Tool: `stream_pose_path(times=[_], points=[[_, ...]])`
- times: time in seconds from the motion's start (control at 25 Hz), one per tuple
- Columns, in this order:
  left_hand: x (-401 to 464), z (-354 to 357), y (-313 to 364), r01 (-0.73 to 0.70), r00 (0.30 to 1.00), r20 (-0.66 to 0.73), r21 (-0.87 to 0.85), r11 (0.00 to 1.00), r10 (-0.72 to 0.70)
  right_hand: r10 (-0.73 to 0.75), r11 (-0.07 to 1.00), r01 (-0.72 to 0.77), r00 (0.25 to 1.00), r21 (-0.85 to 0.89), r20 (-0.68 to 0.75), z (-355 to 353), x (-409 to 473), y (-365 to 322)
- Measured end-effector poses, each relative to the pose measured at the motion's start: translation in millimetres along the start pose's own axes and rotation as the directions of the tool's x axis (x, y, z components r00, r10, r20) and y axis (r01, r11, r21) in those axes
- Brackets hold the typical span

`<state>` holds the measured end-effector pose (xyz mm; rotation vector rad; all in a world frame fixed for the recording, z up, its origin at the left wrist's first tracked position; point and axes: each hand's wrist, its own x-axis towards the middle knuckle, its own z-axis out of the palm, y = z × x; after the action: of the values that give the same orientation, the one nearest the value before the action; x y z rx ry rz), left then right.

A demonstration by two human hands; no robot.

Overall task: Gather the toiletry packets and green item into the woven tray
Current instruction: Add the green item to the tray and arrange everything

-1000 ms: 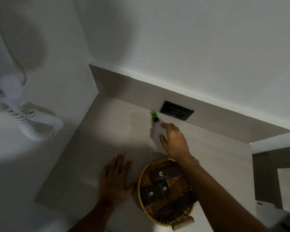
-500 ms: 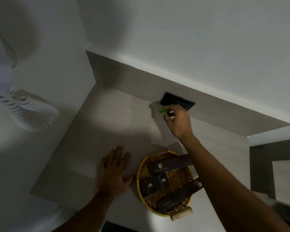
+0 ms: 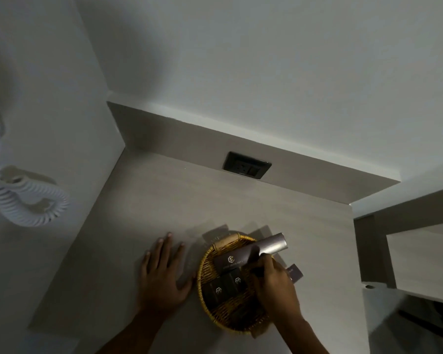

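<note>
You are looking at what seems a hotel bathroom or vanity nook. A white coiled cord (image 3: 33, 203) hangs on the left wall, as on a wall-mounted hair dryer. The pale wood-grain table (image 3: 164, 200) sits tight in a corner, with a dark power outlet (image 3: 246, 168) in its low backsplash. The woven tray (image 3: 207, 259) holds dark branded toiletry packets (image 3: 230, 260), the kind laid out for guests.

Woven wicker tray (image 3: 205, 264), matt countertop (image 3: 149, 200)
</note>
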<state>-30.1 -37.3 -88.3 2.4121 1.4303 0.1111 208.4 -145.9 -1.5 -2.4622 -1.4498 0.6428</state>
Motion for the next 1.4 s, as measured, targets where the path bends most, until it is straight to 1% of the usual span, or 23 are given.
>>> stream_pose_path(times=[0.12, 0.24, 0.32, 0.56, 0.6, 0.68, 0.76, 0.84, 0.88, 0.92, 0.96, 1.0, 1.04, 1.08, 1.12, 1.16, 1.2, 1.28, 1.36, 1.4], points=[[0.4, -0.6, 0.5, 0.000, 1.000, -0.010, -0.012, 1.000, 0.000, -0.033, 0.998, 0.033, 0.999, -0.052, -0.013, 0.0, 3.3, 1.9], [0.4, 0.7, -0.2, -0.007, 1.000, -0.018, -0.014, 1.000, 0.007, -0.066, 0.993, 0.059, 0.995, -0.100, -0.077, 0.6, -0.3, 2.3], [-0.1, 2.8, -0.5, -0.006, 1.000, -0.013, -0.007, 1.000, 0.006, -0.039, 0.997, 0.032, 0.995, -0.075, -0.087, -0.4, -1.4, 4.0], [0.5, 5.3, -2.0, -0.004, 1.000, -0.015, 0.003, 1.000, 0.004, -0.015, 0.994, 0.008, 0.998, -0.107, -0.063, 0.9, -3.7, 0.2], [0.3, 6.2, -2.2, -0.002, 1.000, -0.016, 0.007, 1.000, 0.002, -0.011, 0.995, 0.003, 0.997, -0.103, -0.083, -2.0, -4.1, 0.2], [0.2, 7.9, -2.5, 0.005, 1.000, -0.025, 0.002, 1.000, -0.005, 0.008, 0.996, -0.025, 0.983, -0.091, -0.182, -11.0, -11.0, 5.0], [0.2, 10.0, -3.3, 0.013, 1.000, -0.023, 0.000, 1.000, -0.013, 0.124, 0.992, -0.129, 0.938, 0.006, -0.324, -15.3, -31.9, 11.9], [-0.2, 10.0, -3.7, -0.002, 1.000, -0.021, -0.007, 1.000, 0.002, 0.320, 0.946, -0.264, 0.848, 0.187, -0.422, -4.5, -65.1, 12.5], [-0.2, 8.8, -4.5, -0.012, 0.999, -0.033, -0.025, 1.000, 0.012, 0.439, 0.895, -0.344, 0.792, 0.284, -0.424, 5.6, -80.8, 10.2], [-0.8, 6.9, -4.1, -0.020, 0.999, -0.052, -0.055, 0.998, 0.017, 0.560, 0.820, -0.428, 0.735, 0.379, -0.382, 16.0, -94.1, 6.6], [-0.2, 3.2, -2.4, -0.014, 0.997, -0.079, -0.098, 0.995, 0.006, 0.660, 0.731, -0.494, 0.686, 0.470, -0.306, 23.9, -103.6, 3.2], [0.1, -1.5, 1.3, 0.012, 0.994, -0.107, -0.161, 0.987, -0.029, 0.723, 0.643, -0.521, 0.655, 0.561, -0.220, 28.6, -111.2, 1.3], [3.4, -5.7, 5.4, 0.049, 0.988, -0.132, -0.247, 0.968, -0.084, 0.751, 0.567, -0.512, 0.644, 0.646, -0.148, 31.8, -113.3, 0.8], [8.3, -11.0, 12.3, 0.080, 0.982, -0.137, -0.335, 0.939, -0.133, 0.754, 0.509, -0.493, 0.651, 0.706, -0.089, 33.1, -113.8, 1.8], [15.5, -17.7, 21.4, 0.083, 0.983, -0.116, -0.399, 0.913, -0.140, 0.737, 0.481, -0.484, 0.674, 0.731, -0.039, 32.8, -114.8, 2.4], [24.7, -23.8, 31.5, 0.059, 0.992, -0.078, -0.429, 0.902, -0.102, 0.713, 0.475, -0.482, 0.701, 0.736, -0.002, 32.8, -115.2, 2.4], [35.3, -30.0, 41.9, 0.028, 0.998, -0.033, -0.429, 0.903, -0.046, 0.691, 0.473, -0.476, 0.722, 0.742, 0.023, 33.3, -114.9, 2.9], [56.7, -43.5, 61.6, -0.021, 0.999, 0.036, -0.399, 0.917, 0.038, 0.683, 0.433, -0.459, 0.729, 0.776, 0.050, 31.8, -111.4, 6.5], [71.1, -53.4, 74.9, -0.043, 0.996, 0.056, -0.372, 0.927, 0.069, 0.676, 0.401, -0.430, 0.734, 0.809, 0.055, 27.7, -106.1, 12.7], [74.7, -56.8, 77.8, -0.057, 0.995, 0.055, -0.360, 0.931, 0.082, 0.663, 0.407, -0.415, 0.747, 0.814, 0.049, 24.8, -104.1, 15.1]])
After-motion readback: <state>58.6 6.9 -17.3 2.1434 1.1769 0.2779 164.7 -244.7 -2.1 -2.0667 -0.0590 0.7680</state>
